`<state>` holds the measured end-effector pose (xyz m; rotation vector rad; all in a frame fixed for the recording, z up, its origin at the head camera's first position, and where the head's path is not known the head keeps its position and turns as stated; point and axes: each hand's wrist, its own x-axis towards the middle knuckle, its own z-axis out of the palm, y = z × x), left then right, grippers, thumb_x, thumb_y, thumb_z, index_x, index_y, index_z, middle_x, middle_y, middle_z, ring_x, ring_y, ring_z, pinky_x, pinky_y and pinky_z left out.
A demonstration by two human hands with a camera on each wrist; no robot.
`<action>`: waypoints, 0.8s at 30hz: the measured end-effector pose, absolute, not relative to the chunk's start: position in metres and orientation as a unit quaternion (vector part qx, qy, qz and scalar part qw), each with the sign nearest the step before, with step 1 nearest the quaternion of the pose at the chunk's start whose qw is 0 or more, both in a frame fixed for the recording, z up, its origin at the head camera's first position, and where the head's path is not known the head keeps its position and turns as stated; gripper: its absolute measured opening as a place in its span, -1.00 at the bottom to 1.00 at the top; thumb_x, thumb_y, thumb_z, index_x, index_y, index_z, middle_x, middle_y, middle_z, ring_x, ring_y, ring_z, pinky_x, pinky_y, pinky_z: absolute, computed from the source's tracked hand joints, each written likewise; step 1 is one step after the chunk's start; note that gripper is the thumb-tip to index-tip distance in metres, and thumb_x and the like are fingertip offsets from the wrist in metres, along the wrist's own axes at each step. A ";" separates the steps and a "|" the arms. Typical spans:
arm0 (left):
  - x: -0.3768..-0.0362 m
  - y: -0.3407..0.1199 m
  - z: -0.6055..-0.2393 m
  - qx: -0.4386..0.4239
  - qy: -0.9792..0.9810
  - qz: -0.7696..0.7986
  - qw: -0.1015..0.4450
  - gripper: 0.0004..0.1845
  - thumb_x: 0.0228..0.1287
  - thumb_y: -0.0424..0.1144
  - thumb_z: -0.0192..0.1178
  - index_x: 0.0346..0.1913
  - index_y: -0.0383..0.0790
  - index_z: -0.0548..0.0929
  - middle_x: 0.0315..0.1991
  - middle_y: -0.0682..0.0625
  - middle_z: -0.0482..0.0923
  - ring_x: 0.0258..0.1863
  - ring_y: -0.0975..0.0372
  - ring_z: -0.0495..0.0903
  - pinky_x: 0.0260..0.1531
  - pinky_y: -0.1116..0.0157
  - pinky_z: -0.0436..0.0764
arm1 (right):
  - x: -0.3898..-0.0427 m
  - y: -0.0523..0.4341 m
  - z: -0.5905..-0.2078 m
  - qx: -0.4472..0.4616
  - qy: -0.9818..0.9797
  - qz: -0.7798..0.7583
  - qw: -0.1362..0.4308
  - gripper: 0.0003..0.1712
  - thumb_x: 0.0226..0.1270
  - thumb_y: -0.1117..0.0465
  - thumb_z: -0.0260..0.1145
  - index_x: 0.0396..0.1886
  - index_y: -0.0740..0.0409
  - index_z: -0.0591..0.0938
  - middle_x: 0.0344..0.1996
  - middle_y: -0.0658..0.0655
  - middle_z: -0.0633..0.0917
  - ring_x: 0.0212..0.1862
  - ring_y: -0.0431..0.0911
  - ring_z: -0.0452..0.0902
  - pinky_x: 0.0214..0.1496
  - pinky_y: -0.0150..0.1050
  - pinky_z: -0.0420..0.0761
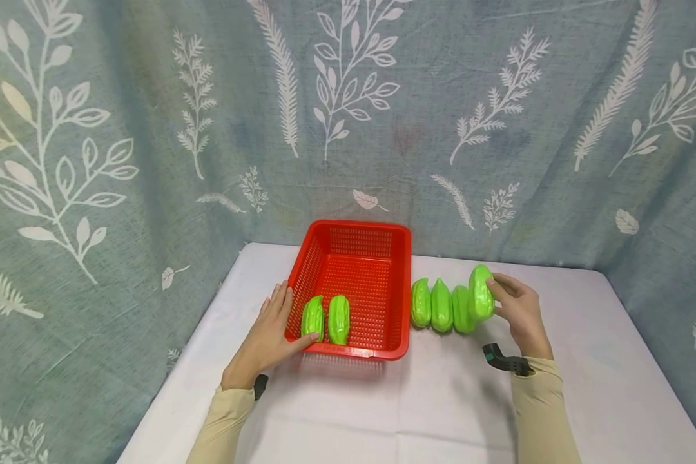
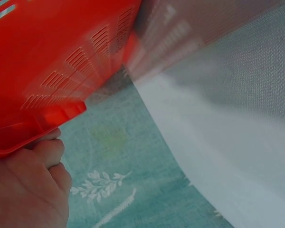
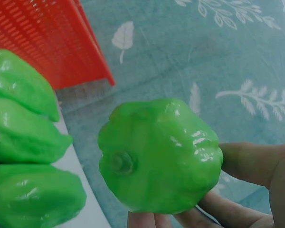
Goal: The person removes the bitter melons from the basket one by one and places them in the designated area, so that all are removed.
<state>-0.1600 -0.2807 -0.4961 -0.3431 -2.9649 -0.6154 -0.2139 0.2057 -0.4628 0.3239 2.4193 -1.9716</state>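
Note:
A red plastic basket (image 1: pixel 354 350) stands on the table with two glossy green ridged vegetables (image 1: pixel 339 320) in its front left part. My left hand (image 1: pixel 269 338) holds the basket's front left corner, thumb along the front rim and fingers against the left side. In the left wrist view, bent fingers (image 2: pixel 50 152) sit under the rim. My right hand (image 1: pixel 519 309) grips another green ridged vegetable (image 1: pixel 482 293) between thumb and fingers, raised at the right end of a row. Its stem end (image 3: pixel 123 162) faces the right wrist camera.
Right of the basket, three more green vegetables (image 1: pixel 442 306) lie side by side on the white tablecloth (image 1: pixel 429 399), the nearest close to the basket wall. A grey-green curtain (image 1: pixel 406 129) with white leaf prints hangs behind the table and along both sides.

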 end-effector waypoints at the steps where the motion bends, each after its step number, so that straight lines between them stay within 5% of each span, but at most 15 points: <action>1: -0.160 -0.281 -0.496 -0.113 -0.972 -0.200 0.048 0.31 0.18 0.47 0.24 0.66 -0.36 -0.08 0.72 -0.18 -0.29 0.72 -0.09 -0.23 0.65 -0.17 -0.06 | -0.214 0.207 -0.464 0.108 0.770 -0.629 0.000 -0.25 0.57 -0.15 0.17 0.52 0.23 0.40 0.43 0.31 0.48 -0.05 -0.42 0.54 -0.09 -0.49 0.69; 24: -0.160 -0.280 -0.494 -0.110 -0.972 -0.204 0.043 0.31 0.17 0.47 0.25 0.66 -0.35 -0.08 0.73 -0.18 -0.29 0.72 -0.07 -0.25 0.66 -0.16 -0.07 | -0.215 0.220 -0.492 0.182 0.764 -0.618 0.008 -0.23 0.58 -0.19 0.14 0.56 0.18 0.36 0.52 0.26 0.42 0.16 -0.28 0.48 -0.13 -0.58 0.58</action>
